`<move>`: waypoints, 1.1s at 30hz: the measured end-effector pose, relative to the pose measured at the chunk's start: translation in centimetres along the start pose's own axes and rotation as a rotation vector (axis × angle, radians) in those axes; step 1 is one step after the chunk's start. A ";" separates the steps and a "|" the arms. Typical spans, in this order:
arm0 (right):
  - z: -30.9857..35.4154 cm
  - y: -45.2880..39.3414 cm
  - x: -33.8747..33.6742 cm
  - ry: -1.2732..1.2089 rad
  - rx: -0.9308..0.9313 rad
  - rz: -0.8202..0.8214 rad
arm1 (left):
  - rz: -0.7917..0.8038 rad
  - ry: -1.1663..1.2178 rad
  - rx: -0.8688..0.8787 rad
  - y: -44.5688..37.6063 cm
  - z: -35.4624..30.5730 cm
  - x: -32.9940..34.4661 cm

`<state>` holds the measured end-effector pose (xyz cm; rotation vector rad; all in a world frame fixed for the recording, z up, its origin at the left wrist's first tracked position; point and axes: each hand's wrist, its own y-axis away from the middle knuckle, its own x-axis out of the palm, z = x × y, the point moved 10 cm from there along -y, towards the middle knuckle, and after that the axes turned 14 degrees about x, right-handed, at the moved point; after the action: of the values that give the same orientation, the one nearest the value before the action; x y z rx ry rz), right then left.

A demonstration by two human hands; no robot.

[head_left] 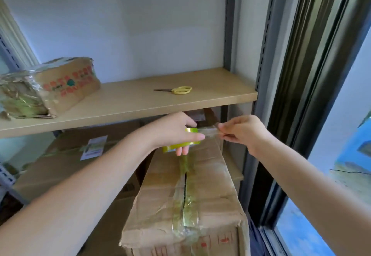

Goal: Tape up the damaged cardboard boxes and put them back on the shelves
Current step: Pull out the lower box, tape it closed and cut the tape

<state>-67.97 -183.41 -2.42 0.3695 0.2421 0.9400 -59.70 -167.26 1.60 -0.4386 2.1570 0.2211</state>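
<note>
L hand [178, 129] grips the tape roll [181, 142]: fingers curled round the yellow-green roll, thumb on top, fingertips showing below the roll's edge. R hand [240, 130] pinches the free tape end [210, 132] betw. thumb and forefinger, other fingers curled in. The clear strip runs roughly level from roll to R hand, held above the far end of the cardboard box [186, 199].

Box pos.: centre-low in view, top face up, under both hands. Top flaps are creased; centre seam [185, 191] is partly split, w/ wrinkled clear tape already along it and over the near edge. Red print on the near side face, not legible.

Upper shelf [140, 103]: yellow-handled scissors [178, 90] lying flat, blades closed, well apart from a second, tape-wrapped box [66, 87] at the left end. Below that shelf, left of the main box, a larger box [66, 167] w/ a paper label [94, 147]; its resting surface prob. a lower shelf, view unclear. Window frame [313, 75] at right.
</note>
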 end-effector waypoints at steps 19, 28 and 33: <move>-6.6 -7.6 -3.3 -0.109 0.272 -0.174 | -0.311 -0.666 -0.375 7.1 15.6 -7.5; -8.7 -9.0 -3.4 0.392 0.175 -0.311 | -0.225 -0.572 -0.390 6.3 18.5 -1.5; -9.9 -9.3 -0.6 0.547 0.394 -0.047 | -0.070 -0.641 -0.488 3.9 17.8 2.1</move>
<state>-65.04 -186.88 -15.26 0.4586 0.9414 0.9317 -49.00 -158.50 -10.49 -0.6169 1.4440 0.7492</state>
